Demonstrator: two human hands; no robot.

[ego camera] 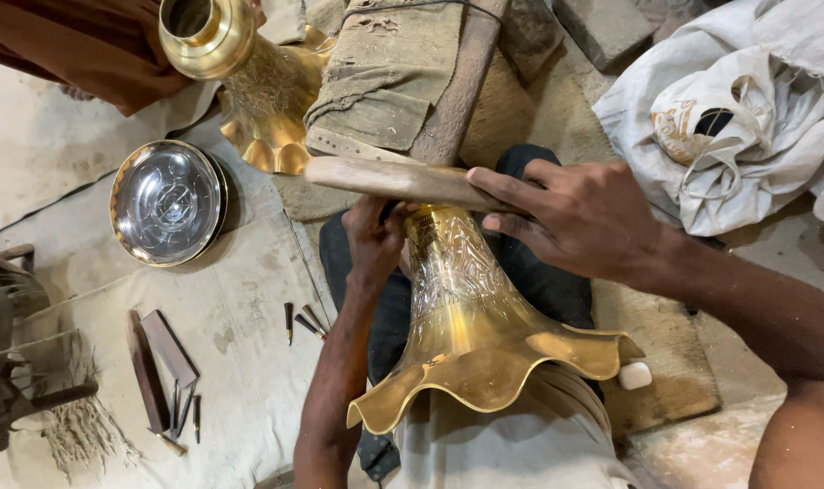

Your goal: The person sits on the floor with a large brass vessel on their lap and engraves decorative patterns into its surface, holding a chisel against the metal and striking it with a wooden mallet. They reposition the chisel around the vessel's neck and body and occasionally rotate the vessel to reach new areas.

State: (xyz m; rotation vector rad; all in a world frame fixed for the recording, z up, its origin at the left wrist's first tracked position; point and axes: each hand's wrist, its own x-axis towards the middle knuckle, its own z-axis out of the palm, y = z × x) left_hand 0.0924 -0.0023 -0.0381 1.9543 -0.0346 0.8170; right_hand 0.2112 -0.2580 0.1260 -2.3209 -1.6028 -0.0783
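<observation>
Head view. A brass vase point(471, 317) with a flared, scalloped rim and engraved neck lies across the person's lap, rim toward the camera, neck pointing away under a wooden stick point(403, 181).

The left hand point(374, 243) is at the neck of the brass vase, just beside the wooden stick, fingers curled together; whether they clamp a small tool there cannot be told.

The right hand point(579, 217) rests on the wooden stick from above, fingers stretched out and slightly apart, fingertips pressing the stick where it crosses the vase neck.

A second brass vase point(249, 81) of the same form stands beyond, against a cloth-padded block point(389, 77).

A round silver-coloured dish point(167, 204) with a brass edge lies on the floor cloth point(240, 317) to the left.

Small punches point(301, 321) lie near the left forearm; flat dark tools point(163, 362) lie further left.

Packages: a heap of crumpled white plastic bags point(747, 118) sits at upper right, one bearing an orange-brown printed mark.

A small white block point(636, 375) lies just beside the vase rim.
</observation>
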